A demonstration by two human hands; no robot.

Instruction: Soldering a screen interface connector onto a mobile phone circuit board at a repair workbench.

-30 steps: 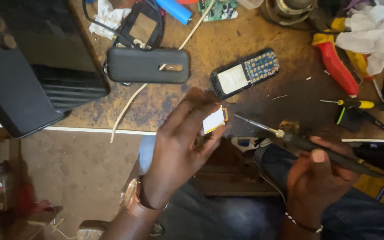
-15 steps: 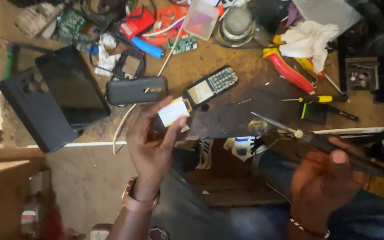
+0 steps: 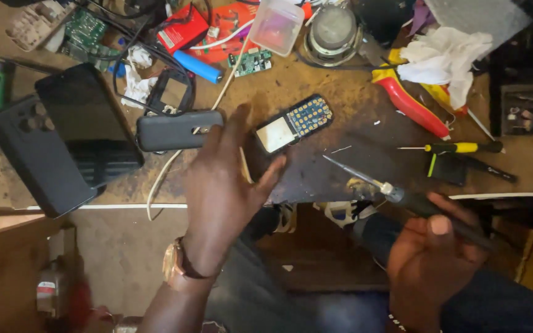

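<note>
My left hand (image 3: 220,185) is raised over the front edge of the brown workbench (image 3: 353,132), its back to the camera and its fingers pointing away from me. Only a thin pale edge of a small white part (image 3: 243,165) shows between its fingers and thumb. Just beyond the thumb lies a dark keypad phone (image 3: 294,123) with a white screen. My right hand (image 3: 430,259) grips the dark handle of a thin-tipped metal tool (image 3: 365,180), whose tip points up and left above the bench edge. A watch is on my left wrist.
On the left lie a black slab phone (image 3: 87,123), a black phone back (image 3: 32,154) and a dark grey handset (image 3: 177,129). Further back are a blue cylinder (image 3: 198,66), a green circuit board (image 3: 251,61), a clear plastic box (image 3: 276,24), red-handled pliers (image 3: 411,102), a yellow-handled screwdriver (image 3: 458,148) and a white cloth (image 3: 445,55).
My left hand has turned, so the small white part that faced the camera now shows only its edge. The view has drifted and takes in more of the bench. My right hand stays low with the tool.
</note>
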